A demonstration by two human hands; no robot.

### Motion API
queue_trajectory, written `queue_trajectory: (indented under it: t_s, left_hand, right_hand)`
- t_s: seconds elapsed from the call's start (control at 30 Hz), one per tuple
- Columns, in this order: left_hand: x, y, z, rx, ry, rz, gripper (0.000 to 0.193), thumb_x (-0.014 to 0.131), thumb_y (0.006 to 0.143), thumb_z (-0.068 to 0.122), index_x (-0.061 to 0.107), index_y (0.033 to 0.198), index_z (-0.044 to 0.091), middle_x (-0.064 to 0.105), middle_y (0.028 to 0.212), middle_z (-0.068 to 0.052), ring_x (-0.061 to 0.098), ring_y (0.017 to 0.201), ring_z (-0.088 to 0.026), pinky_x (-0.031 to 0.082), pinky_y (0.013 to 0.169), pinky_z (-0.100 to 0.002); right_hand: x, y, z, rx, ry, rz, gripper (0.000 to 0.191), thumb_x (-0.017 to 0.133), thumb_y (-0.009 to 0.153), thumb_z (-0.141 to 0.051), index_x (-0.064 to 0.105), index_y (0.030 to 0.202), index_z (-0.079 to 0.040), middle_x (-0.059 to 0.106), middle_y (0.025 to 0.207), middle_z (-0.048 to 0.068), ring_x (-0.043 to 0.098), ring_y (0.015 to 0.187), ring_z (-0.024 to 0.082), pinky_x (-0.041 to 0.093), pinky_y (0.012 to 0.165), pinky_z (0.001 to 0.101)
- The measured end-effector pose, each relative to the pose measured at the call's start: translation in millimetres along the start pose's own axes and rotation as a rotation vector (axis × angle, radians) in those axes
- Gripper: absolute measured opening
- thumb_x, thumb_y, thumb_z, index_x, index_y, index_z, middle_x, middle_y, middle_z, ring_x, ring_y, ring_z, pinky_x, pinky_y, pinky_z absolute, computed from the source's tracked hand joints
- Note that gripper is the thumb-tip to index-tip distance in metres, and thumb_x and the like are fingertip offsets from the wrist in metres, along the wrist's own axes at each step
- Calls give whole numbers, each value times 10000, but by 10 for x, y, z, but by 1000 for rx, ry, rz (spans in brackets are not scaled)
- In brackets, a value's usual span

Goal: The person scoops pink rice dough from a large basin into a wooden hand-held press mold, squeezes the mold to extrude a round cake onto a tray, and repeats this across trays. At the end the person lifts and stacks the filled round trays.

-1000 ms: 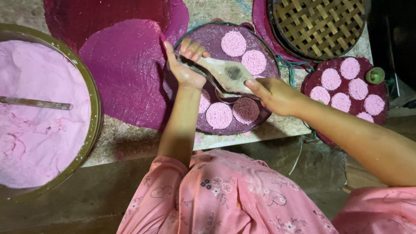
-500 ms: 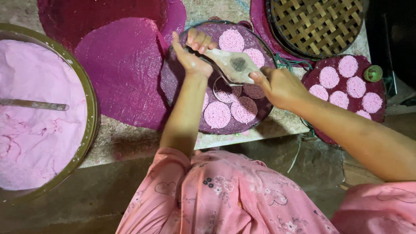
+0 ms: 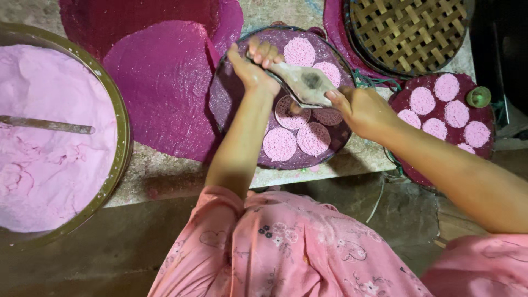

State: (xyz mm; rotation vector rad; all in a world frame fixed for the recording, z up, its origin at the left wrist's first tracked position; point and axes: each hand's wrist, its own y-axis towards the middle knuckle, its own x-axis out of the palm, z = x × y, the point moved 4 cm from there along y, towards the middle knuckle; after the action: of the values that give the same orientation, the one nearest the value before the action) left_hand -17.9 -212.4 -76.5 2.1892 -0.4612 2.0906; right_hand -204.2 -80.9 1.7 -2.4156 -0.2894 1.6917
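A round purple tray [image 3: 231,104] lies on the stone ledge, carrying several pink lacy discs [image 3: 279,144]. Over it, both hands hold a pale cloth cone bag [image 3: 304,82] with a dark stain. My left hand [image 3: 254,69] pinches its far tip above the tray's upper part. My right hand [image 3: 360,110] grips its wider end near the tray's right side. The bag hides part of the discs under it.
A big bowl of pink batter [image 3: 49,137] with a stick [image 3: 47,125] in it stands at the left. Large magenta sheets [image 3: 165,82] lie beside the tray. A woven bamboo lid [image 3: 407,33] and a second tray of pink discs [image 3: 445,118] with a green cap [image 3: 478,97] sit at the right.
Both hands have shifted a little upward over the tray with the bag. More pink discs now show at the near side of the tray.
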Motion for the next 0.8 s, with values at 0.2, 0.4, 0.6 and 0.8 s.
queue_trajectory:
  t_s: [0.2,0.4,0.6,0.8]
  left_hand:
    - [46,23,-26,5,73,92,528,350,929,594,373,610,173,304,483,49,272,437,-122,284,489,-316]
    - [257,45,-88,-25,97,-137,502,298,958,547,422,679,148,382,586,2,356,519,-164,379,579,-362]
    - [-187,-389,-77,-375,1063,152,750,68,958,651,304,1415,106,619,1211,-165,655,774,-187,456,595,-356]
    - [-541,-713,-150,-404,1439,78,791,220,1048,628,272,1605,68,734,1213,-196,517,570,-142,410,486,-286]
  right_hand:
    - [90,6,79,8,91,-11,632,372,1070,-522,710,940,-4,645,710,286,643,721,490,489,722,555]
    - [51,64,214,-88,135,144,618,413,1083,-506,680,891,18,625,696,231,622,697,417,476,692,509]
    - [144,-88,422,-48,357,110,633,427,1076,-519,630,817,22,574,634,90,554,622,207,462,619,391]
    - [269,-157,467,-2,516,244,563,448,1089,-484,629,863,-1,535,619,27,487,582,120,393,534,335]
